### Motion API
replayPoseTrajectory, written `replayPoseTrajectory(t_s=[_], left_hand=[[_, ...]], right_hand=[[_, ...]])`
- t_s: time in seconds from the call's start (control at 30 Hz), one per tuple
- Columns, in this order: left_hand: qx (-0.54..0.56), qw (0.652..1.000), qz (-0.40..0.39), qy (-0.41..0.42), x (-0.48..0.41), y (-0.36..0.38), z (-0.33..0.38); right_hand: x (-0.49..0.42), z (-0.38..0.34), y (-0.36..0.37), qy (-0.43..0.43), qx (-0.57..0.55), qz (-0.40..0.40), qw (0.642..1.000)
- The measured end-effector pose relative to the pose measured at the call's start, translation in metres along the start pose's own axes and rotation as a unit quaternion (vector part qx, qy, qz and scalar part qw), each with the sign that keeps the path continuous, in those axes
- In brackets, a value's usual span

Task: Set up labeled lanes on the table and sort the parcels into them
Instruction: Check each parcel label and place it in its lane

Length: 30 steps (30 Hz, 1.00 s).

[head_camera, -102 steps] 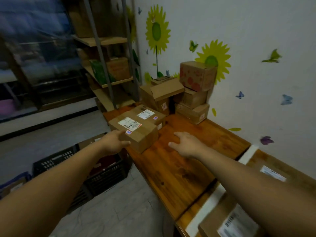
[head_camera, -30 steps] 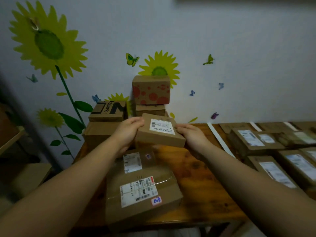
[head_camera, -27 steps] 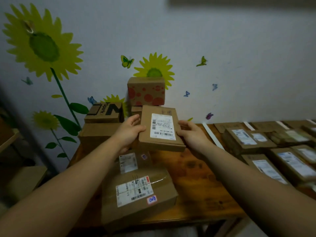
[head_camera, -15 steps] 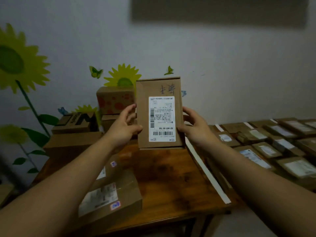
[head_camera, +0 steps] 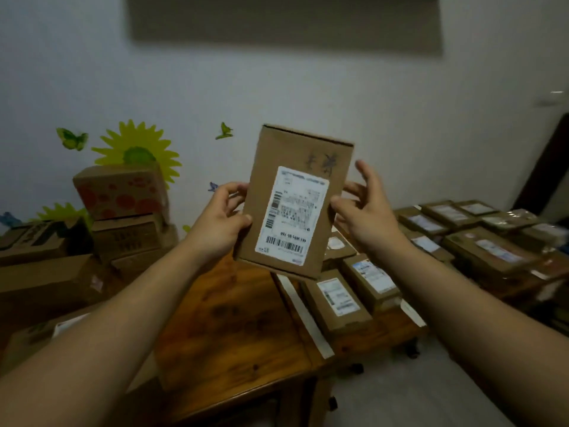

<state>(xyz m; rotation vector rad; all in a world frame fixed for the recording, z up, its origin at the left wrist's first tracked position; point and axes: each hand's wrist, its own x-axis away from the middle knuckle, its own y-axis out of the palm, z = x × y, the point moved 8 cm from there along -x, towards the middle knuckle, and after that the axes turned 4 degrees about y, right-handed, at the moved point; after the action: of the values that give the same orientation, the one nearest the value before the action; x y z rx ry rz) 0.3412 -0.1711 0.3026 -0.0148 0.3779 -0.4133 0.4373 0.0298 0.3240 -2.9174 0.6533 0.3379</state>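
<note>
Though slightly askew, white-labelled brown parcel

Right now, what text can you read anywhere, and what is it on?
"461 W01-98-760", slightly blurred, on the white label of the held parcel.
Handwritten marks above that label: unreadable.
Labels on the sorted parcels and stacked boxes: too small or blurred.
</note>
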Motion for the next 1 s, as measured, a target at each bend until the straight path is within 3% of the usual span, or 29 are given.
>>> replayPoseTrajectory(t_s=[0.13, 0.33, 0.43, 0.53, 0.63, 0.73, 0.8, 0.9, 1.0], left_hand=[[-0.021, 0.999, -0.025, -0.028, -0.015, 0.028, -0.013], [0.060, 0.982, -0.052, -0.173, -0.035, 0.056, -0.057], [0.081, 0.982, 0.011, -0.169, -0.059, 0.062, -0.063], [0.104, 0.981, 0.063, -0.148, -0.092, 0.064, -0.062], [0.091, 0.986, -0.038, -0.134, -0.116, 0.093, -0.063], [0.103, 0.973, -0.153, -0.141, -0.127, 0.132, -0.064], [0.086, 0.972, -0.177, -0.125, -0.139, 0.154, -0.058], [0.037, 0.970, -0.219, -0.100, -0.151, 0.196, -0.044], [0.053, 0.982, -0.169, -0.065, -0.158, 0.238, -0.032]], right_hand=[[-0.006, 0.003, -0.035, 0.031, -0.022, 0.027, 0.999], [-0.019, 0.043, -0.072, 0.097, -0.137, 0.150, 0.974], [-0.026, 0.068, -0.091, 0.143, -0.070, 0.203, 0.966], [-0.038, 0.080, -0.104, 0.183, -0.045, 0.176, 0.966], [-0.044, 0.090, -0.121, 0.195, -0.095, 0.178, 0.960], [-0.043, 0.097, -0.138, 0.184, -0.034, 0.155, 0.970], [-0.040, 0.099, -0.152, 0.179, -0.002, 0.151, 0.972], [-0.035, 0.098, -0.195, 0.165, -0.051, 0.205, 0.963], [-0.029, 0.101, -0.234, 0.181, -0.049, 0.203, 0.961]])
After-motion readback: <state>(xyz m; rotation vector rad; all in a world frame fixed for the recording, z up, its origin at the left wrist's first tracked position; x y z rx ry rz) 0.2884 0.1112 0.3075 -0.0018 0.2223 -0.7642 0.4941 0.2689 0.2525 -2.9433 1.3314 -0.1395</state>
